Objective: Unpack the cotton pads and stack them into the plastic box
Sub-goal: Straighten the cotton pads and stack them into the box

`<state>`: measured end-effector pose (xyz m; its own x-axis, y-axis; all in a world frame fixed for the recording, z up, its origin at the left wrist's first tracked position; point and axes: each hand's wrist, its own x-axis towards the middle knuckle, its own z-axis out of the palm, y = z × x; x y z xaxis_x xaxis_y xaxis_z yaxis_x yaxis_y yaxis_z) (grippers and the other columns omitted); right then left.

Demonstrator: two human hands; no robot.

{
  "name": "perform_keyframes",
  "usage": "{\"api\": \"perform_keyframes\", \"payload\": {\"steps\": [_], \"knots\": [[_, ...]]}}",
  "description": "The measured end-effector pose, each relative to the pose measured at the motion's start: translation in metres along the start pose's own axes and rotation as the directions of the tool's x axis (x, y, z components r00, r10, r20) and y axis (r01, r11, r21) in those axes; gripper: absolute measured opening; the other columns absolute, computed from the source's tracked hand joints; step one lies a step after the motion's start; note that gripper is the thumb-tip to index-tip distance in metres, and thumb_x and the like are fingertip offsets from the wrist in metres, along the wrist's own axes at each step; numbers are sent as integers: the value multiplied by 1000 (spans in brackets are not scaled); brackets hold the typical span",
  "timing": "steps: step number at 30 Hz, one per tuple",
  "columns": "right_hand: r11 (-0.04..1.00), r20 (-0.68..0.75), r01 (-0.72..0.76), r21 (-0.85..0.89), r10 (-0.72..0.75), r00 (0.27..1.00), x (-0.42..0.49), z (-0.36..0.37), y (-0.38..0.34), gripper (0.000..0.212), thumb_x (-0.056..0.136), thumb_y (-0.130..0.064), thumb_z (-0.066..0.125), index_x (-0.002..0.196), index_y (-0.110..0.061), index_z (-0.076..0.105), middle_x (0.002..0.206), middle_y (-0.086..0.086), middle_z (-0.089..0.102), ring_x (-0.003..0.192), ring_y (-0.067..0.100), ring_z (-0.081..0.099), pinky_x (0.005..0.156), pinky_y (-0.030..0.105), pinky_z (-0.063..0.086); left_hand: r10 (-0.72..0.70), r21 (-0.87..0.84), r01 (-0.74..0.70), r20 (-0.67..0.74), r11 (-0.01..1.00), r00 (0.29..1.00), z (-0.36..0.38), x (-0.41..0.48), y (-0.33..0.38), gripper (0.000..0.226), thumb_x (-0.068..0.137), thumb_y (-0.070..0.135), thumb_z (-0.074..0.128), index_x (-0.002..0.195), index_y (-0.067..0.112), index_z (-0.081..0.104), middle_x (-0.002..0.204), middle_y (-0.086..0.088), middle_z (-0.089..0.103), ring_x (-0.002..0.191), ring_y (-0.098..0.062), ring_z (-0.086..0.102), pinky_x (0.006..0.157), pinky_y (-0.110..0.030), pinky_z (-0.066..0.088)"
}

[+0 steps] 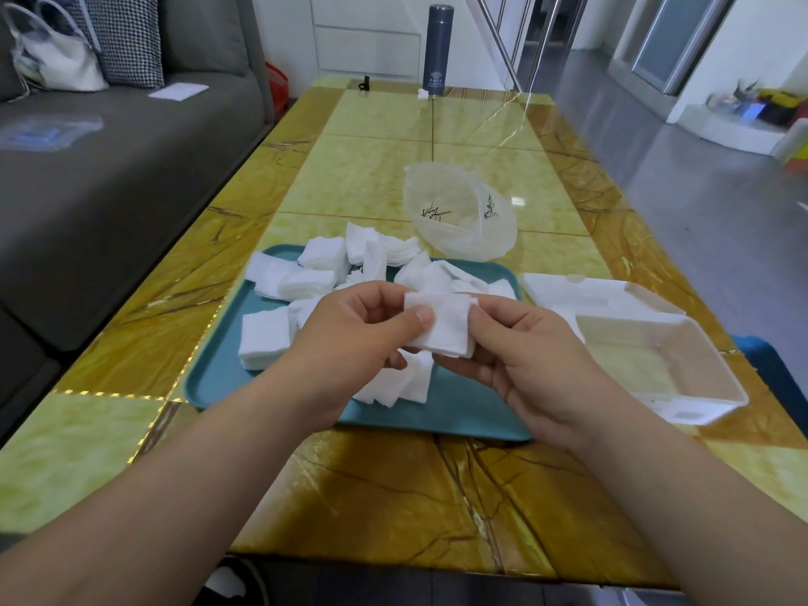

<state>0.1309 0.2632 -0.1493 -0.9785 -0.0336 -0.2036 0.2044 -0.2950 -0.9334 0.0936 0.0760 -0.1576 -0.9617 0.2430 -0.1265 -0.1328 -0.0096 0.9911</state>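
As left hand (350, 338) and right hand (538, 365) pinch pad stack (441, 328) above tray (210, 387) by opposite edges: best square edges flush, keep level, lower flat into box (647, 352) right of tray.

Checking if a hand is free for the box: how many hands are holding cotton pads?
2. The left hand pinches the left edge of a small stack of pads; the right hand pinches its right edge, above the teal tray. Neither is hidden.
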Motion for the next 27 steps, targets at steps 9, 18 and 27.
{"api": "perform_keyframes", "payload": {"steps": [9,18,27], "knots": [[999,32,-53,11,53,998,2,-2,-1,27,106,-9,52,126,-1,69,116,18,77,111,31,74,87,35,63,21,70,-23,17,997,1000,0,1,-4,7,91,19,78,98,18,78,96,-15,74,74,-17,60,67,-34,49],[997,48,-81,6,80,996,2,0,-1,31,108,-18,50,127,-3,69,120,17,75,113,30,73,98,43,59,23,89,-19,-46,996,999,6,0,-7,8,90,22,79,90,18,72,77,2,69,66,-9,61,62,-32,49],[996,-26,-41,-75,39,999,2,-3,6,23,97,2,64,117,-4,70,108,20,78,105,33,75,88,41,63,-59,258,55,8,965,998,-6,-1,0,22,85,27,84,105,29,75,81,-8,68,67,-10,60,58,-26,49]]}}
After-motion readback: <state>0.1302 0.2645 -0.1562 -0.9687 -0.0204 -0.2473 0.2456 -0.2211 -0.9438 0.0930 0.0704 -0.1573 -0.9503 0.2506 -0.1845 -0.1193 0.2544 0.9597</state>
